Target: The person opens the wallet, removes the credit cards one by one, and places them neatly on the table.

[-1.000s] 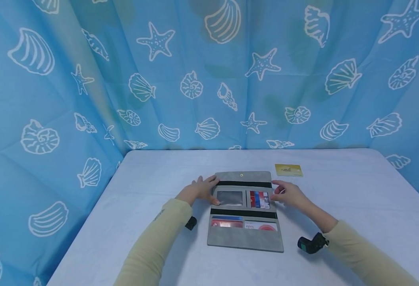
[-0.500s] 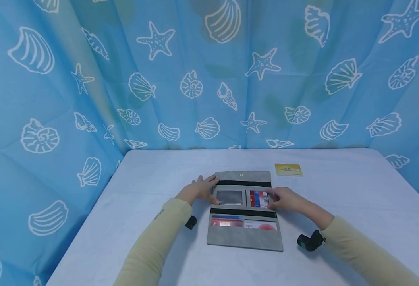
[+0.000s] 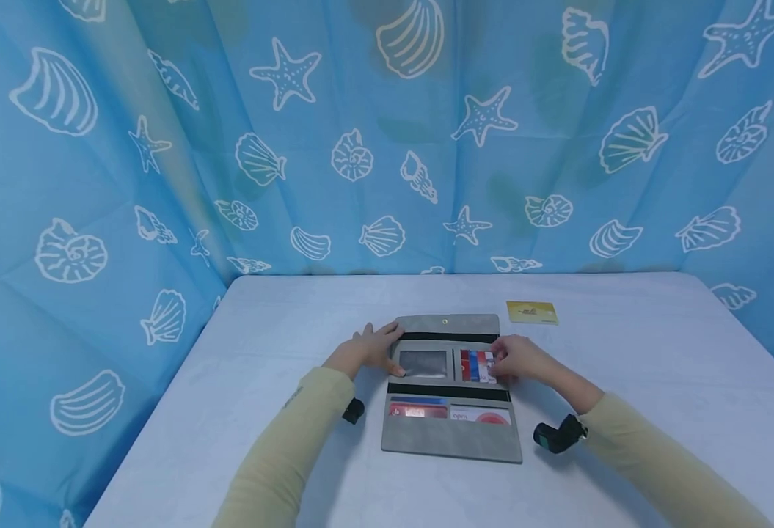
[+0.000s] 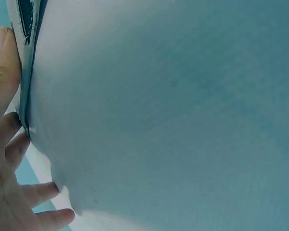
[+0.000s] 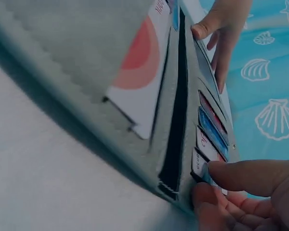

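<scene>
A grey long wallet (image 3: 453,440) lies unfolded on the table. My left hand (image 3: 366,352) rests on its left edge, thumb on the wallet near the clear window pocket (image 3: 423,364), other fingers spread. At the upper right pockets, my right hand (image 3: 521,358) pinches the outermost card (image 5: 199,164) by its edge between thumb and fingers. That card still sits in its slot; beside it, in the right wrist view, are a blue card (image 5: 212,129) and a red card (image 5: 213,110). Lower pockets hold a reddish card (image 3: 417,411) and a white card with a red circle (image 3: 479,416).
A gold card (image 3: 532,312) lies flat on the table beyond the wallet's upper right corner. White cloth covers the table (image 3: 294,308). A blue curtain (image 3: 373,176) with shell and starfish prints hangs behind and along the left side.
My right hand has moved left from the wallet's right edge onto the upper right card pockets, and its fingertips now pinch a card. The left hand has stayed in place.
</scene>
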A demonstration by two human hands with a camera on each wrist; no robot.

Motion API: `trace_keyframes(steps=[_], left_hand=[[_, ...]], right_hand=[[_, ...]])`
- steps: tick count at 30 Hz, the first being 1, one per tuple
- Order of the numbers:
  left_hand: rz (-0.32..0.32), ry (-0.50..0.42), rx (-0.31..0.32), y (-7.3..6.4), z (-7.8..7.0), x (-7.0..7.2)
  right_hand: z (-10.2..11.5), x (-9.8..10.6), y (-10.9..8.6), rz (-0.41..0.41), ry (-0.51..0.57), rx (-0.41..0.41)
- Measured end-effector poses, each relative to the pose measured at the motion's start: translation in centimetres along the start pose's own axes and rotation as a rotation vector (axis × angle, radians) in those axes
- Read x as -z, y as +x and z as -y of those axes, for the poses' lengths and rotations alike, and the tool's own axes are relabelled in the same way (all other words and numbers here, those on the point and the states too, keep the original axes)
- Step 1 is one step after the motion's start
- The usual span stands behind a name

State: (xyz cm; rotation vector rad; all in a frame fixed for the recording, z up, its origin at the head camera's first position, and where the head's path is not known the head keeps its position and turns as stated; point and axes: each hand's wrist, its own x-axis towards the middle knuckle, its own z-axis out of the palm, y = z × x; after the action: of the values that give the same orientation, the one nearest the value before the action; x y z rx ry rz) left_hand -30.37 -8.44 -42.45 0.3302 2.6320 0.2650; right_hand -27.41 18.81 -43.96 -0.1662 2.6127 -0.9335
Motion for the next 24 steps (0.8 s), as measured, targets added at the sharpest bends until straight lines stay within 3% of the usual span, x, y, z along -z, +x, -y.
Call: trace_keyframes(steps=[10,17,24], left_hand=[[0.006,-0.029,0.017,0.0,0.1,0.1],[0.006,-0.030,-0.004,-0.1,0.1,0.0],[0.004,-0.002,-0.029,-0.3,0.0,0.2]], right_hand=[[0.1,-0.5,0.1,-0.039,0.123,0.001],[-0.6,-0.6,-0.3,-0.066,0.225,0.003],[-0.8,-0.1,-0.8,-0.071,0.259,-0.027]])
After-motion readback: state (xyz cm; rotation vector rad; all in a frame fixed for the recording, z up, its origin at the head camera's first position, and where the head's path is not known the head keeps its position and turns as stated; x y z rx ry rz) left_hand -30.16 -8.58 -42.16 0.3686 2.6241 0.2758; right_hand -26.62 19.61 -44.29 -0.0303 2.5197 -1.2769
